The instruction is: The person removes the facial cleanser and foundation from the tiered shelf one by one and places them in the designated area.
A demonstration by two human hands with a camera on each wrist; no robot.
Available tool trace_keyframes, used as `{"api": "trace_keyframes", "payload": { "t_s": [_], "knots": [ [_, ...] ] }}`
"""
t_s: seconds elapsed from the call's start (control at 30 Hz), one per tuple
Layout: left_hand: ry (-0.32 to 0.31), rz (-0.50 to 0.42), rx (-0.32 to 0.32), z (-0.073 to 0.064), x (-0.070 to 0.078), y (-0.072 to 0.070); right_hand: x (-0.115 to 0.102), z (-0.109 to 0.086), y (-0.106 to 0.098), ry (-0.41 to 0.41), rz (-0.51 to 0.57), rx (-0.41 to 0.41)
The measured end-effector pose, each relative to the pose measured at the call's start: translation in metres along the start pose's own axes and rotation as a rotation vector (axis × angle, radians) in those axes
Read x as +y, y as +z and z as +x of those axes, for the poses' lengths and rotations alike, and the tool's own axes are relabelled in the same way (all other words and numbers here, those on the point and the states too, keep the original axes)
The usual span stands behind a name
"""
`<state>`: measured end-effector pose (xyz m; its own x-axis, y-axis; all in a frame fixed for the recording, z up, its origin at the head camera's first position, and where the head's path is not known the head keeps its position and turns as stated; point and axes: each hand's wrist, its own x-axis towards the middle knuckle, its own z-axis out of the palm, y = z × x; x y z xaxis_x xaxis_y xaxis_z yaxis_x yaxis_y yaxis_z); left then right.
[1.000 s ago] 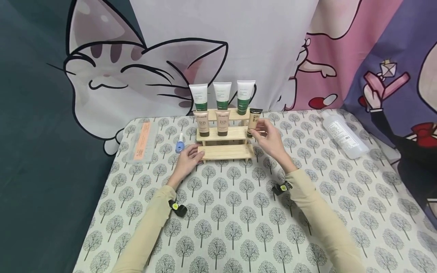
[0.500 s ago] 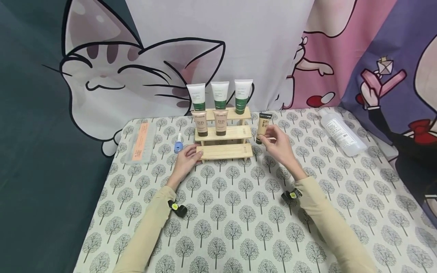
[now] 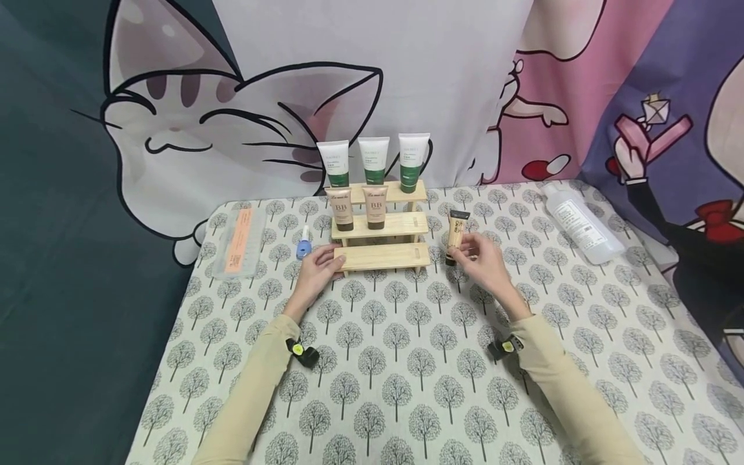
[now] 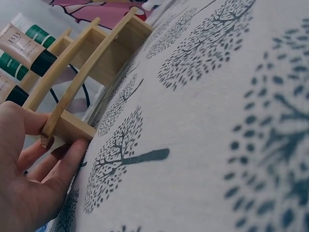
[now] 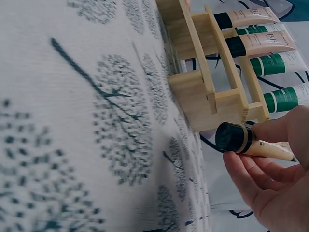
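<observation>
My right hand [image 3: 484,261] pinches a small gold tube [image 3: 456,229] with a black cap, cap end down, just right of a three-step wooden display stand [image 3: 380,257]. In the right wrist view the tube's black cap [image 5: 230,137] shows between thumb and fingers, apart from the stand. My left hand [image 3: 314,274] grips the left end of the lowest step; its thumb and fingers close round that corner in the left wrist view. Two pinkish BB cream tubes [image 3: 376,206] stand on the middle step. Several white-and-green tubes [image 3: 411,161] stand along the top step.
Left of the stand is a small blue bottle [image 3: 303,248] with a white cap. Farther left lies a clear flat case [image 3: 238,244] with an orange strip. A translucent bottle [image 3: 583,226] lies at the right. A tree-print cloth [image 3: 395,387] covers the table.
My right hand has lifted the gold tube off the right end of the middle step and moved it right, then lower. The left hand keeps its grip on the stand.
</observation>
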<state>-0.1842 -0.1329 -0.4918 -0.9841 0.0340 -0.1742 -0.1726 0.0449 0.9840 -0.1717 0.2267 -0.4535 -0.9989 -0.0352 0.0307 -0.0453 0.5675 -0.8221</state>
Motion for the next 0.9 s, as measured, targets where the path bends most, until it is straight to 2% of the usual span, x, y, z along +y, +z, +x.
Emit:
{"api": "trace_keyframes", "payload": {
  "t_s": [0.23, 0.43, 0.6, 0.9],
  "knots": [
    [0.002, -0.008, -0.001, 0.000, 0.001, 0.001, 0.007, -0.006, 0.004, 0.095, -0.058, -0.077],
    [-0.001, -0.001, 0.004, 0.000, -0.001, 0.001, 0.013, -0.009, 0.005, 0.105, -0.117, -0.107],
    [-0.002, -0.002, 0.007, 0.001, -0.003, 0.001, 0.016, -0.010, 0.006, 0.113, -0.103, -0.139],
    [-0.001, 0.003, 0.008, 0.001, -0.002, 0.001, 0.018, -0.010, 0.007, 0.170, -0.153, -0.130]
  ]
}}
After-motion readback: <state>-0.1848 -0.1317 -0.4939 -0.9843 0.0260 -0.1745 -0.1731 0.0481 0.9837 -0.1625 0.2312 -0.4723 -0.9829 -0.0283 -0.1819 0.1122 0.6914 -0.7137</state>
